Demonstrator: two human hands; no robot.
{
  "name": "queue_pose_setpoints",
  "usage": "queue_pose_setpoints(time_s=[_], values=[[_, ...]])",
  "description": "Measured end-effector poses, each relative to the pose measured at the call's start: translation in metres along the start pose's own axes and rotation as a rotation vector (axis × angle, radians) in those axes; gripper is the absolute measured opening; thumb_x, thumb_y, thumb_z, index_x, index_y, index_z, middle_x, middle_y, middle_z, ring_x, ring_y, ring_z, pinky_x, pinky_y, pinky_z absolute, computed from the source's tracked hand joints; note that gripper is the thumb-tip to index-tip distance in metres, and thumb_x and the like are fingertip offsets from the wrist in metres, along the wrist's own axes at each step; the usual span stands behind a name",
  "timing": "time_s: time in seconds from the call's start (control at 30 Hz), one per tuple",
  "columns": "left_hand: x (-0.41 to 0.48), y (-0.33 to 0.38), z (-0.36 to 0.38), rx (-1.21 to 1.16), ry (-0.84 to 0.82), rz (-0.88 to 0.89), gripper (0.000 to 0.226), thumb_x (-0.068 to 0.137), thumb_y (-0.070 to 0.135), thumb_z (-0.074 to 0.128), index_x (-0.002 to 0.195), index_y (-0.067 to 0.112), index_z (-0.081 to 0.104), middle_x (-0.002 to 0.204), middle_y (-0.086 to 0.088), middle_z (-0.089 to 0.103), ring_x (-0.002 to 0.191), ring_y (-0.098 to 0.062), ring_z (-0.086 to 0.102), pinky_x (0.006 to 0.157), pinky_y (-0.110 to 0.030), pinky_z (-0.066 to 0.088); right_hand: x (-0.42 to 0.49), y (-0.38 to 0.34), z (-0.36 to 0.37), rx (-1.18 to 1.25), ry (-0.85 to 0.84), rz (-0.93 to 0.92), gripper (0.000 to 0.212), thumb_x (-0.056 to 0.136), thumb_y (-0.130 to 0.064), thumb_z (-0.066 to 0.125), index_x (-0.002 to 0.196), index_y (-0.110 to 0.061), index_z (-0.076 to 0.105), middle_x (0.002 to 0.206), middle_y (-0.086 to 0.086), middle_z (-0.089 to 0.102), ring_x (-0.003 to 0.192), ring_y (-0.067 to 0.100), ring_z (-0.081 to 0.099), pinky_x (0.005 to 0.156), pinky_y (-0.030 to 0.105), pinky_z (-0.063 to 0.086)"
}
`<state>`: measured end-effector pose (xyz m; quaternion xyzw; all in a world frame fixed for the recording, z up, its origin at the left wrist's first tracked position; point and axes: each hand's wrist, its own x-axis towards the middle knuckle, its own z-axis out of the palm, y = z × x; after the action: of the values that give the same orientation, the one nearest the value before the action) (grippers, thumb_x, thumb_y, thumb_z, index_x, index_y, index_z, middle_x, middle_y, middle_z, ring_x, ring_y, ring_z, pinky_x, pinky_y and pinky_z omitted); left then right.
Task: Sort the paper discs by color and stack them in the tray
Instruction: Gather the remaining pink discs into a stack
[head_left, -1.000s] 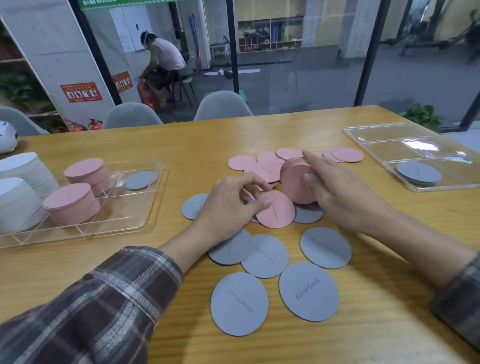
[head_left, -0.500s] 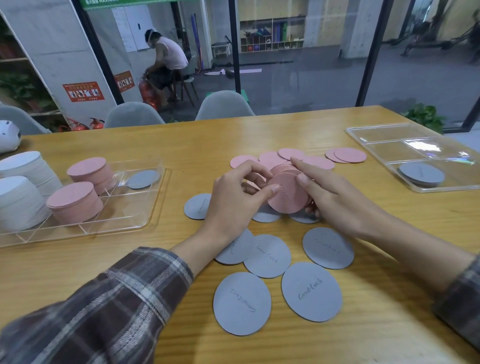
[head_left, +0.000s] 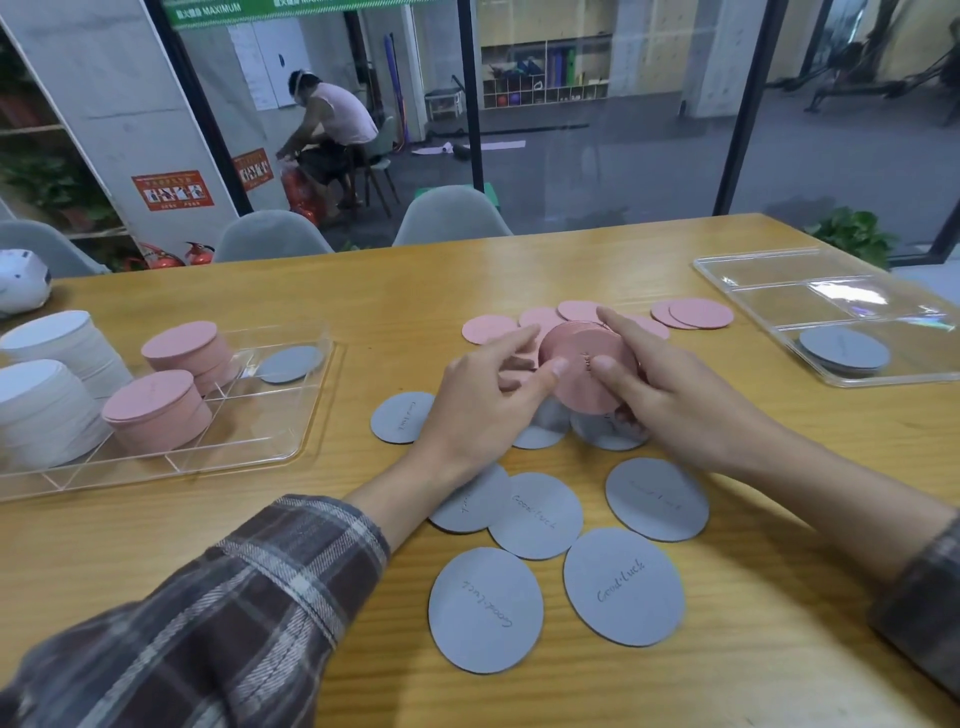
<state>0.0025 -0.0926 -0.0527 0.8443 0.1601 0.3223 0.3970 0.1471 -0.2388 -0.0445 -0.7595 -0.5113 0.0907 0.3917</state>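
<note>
Stack of pink discs, flat face nearward

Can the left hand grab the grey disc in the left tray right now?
Probably yes, once it lets go: the left hand holds the pink stack, but only the low tray wall stands between it and the grey disc.
</note>
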Motion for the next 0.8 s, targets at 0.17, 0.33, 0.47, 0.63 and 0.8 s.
queue_pose_setpoints(time_s=[0.17,0.33,0.47,0.63,0.8], values=[[-0.003,0.006,0.007,-0.012,-0.114,0.057,0.037,0.102,0.016,0.065,0.139,0.019,0.065,0.118,0.007,0.076,0.11,0.001,0.069,0.094,-0.011,0.05,-0.001,0.006,-0.003,-0.151,-0.055,-0.007,0.064,0.105,-0.035,0.04,0.161,-0.018,0.012,0.145,0.002,0.041,0.138,0.017,0.035,0.103,0.023,0.027],[-0.002,0.008,0.013,0.0,-0.108,0.055,0.039,0.1,0.014,0.067,0.139,0.02,0.066,0.108,0.019,0.073,0.107,0.006,0.068,0.091,-0.006,0.047,-0.001,0.009,-0.012,-0.196,-0.058,-0.034,0.058,0.104,-0.036,0.045,0.156,-0.019,0.026,0.144,0.0,0.049,0.134,0.017,0.043,0.109,0.032,0.035],[0.003,0.009,0.016,-0.022,-0.096,0.036,0.041,0.098,0.011,0.069,0.138,0.019,0.067,0.116,0.019,0.073,0.105,0.011,0.067,0.09,-0.005,0.046,-0.001,0.01,-0.02,-0.144,-0.065,-0.054,0.046,0.102,-0.035,0.052,0.146,-0.023,0.041,0.12,-0.011,0.061,0.106,0.01,0.059,0.085,0.024,0.043],[0.011,0.02,0.026,-0.084,-0.098,0.022,0.037,0.099,0.009,0.065,0.135,0.017,0.069,0.122,0.013,0.074,0.107,0.005,0.069,0.095,-0.012,0.05,0.001,0.016,-0.034,-0.088,-0.014,-0.02,0.043,0.102,-0.034,0.053,0.142,-0.021,0.045,0.121,-0.006,0.063,0.104,0.014,0.062,0.088,0.029,0.049],[0.019,0.019,0.044,0.072,-0.108,0.09,0.031,0.097,0.01,0.064,0.128,0.012,0.071,0.121,0.004,0.073,0.108,-0.001,0.066,0.095,-0.016,0.054,0.007,0.039,-0.058,-0.123,0.105,0.09,0.042,0.101,-0.036,0.054,0.139,-0.02,0.049,0.12,-0.002,0.062,0.106,0.022,0.061,0.09,0.038,0.047]])
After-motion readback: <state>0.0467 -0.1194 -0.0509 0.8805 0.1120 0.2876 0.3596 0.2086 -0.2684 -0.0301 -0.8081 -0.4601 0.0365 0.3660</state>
